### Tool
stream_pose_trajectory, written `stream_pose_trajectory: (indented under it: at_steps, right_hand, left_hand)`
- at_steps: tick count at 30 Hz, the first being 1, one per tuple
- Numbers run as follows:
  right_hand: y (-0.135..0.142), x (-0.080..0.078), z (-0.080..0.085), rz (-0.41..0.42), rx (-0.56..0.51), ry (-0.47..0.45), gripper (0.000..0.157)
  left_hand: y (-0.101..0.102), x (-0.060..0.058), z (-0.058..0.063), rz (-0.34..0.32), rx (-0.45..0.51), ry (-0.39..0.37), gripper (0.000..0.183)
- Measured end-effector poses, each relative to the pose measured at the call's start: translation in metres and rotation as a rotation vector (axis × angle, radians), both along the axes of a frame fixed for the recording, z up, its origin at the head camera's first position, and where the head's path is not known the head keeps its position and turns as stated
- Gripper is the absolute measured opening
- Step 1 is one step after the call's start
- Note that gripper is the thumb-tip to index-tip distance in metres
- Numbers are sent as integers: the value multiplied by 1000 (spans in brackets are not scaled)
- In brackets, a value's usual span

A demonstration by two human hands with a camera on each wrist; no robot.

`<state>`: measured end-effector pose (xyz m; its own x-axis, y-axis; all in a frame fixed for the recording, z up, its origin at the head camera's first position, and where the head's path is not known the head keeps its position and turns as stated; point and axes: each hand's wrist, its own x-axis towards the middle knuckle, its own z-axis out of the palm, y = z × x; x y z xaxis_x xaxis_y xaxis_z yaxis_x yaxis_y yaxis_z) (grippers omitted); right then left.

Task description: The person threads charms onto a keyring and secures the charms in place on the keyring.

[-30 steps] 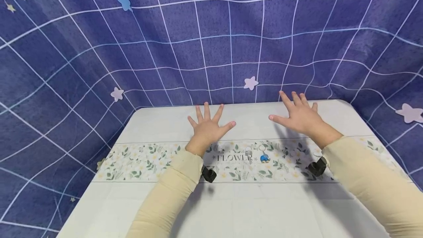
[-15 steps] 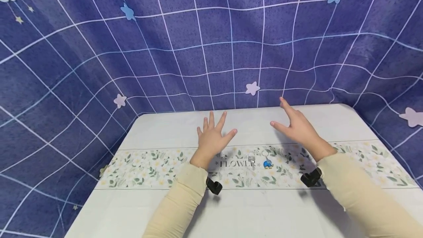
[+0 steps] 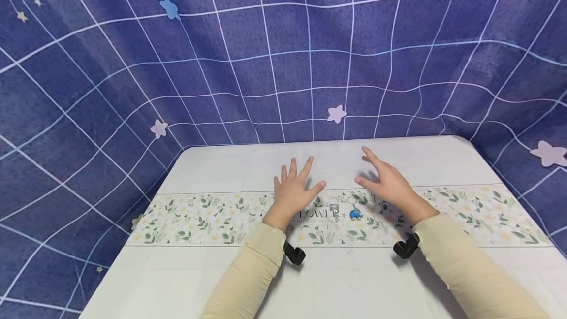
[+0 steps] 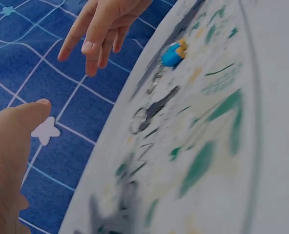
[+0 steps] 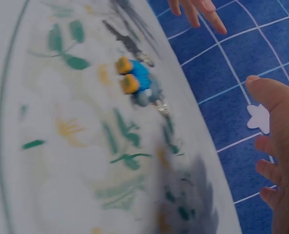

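On the floral band of the table lie a silver key (image 3: 334, 209) with a ring and, just right of it, a blue elephant keychain (image 3: 355, 214) with its own ring and short chain. My left hand (image 3: 293, 193) hovers to the left of the key, fingers spread, holding nothing. To the right of the elephant, my right hand (image 3: 390, 183) is held above the table, its thumb and fingers apart with nothing between them. The left wrist view shows the key (image 4: 156, 108) dark and the elephant (image 4: 174, 54) beyond it. In the right wrist view the elephant's (image 5: 134, 78) yellow feet show.
The white table (image 3: 336, 284) has a printed floral band with lettering across it. A blue-purple curtain (image 3: 283, 73) with a line grid and stars hangs behind the table and at its sides. Black wrist straps (image 3: 294, 253) sit on both cream sleeves.
Both hands have come lower and inward, closer to the key and the elephant keychain. The right hand's fingers have drawn together. Key and keychain lie where they were.
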<state>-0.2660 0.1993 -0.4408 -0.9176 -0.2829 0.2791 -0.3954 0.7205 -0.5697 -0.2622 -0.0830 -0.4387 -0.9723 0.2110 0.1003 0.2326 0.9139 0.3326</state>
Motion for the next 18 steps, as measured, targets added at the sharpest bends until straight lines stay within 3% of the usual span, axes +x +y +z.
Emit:
stream_pose_trajectory:
  at_steps: [8, 18]
  right_hand:
    - [-2, 4, -19, 58, 18, -64, 89]
    - [-3, 7, -36, 137, 9, -9, 49]
  left_hand:
    - [8, 3, -23, -28, 1, -33, 82]
    - [10, 5, -36, -156, 84, -62, 70]
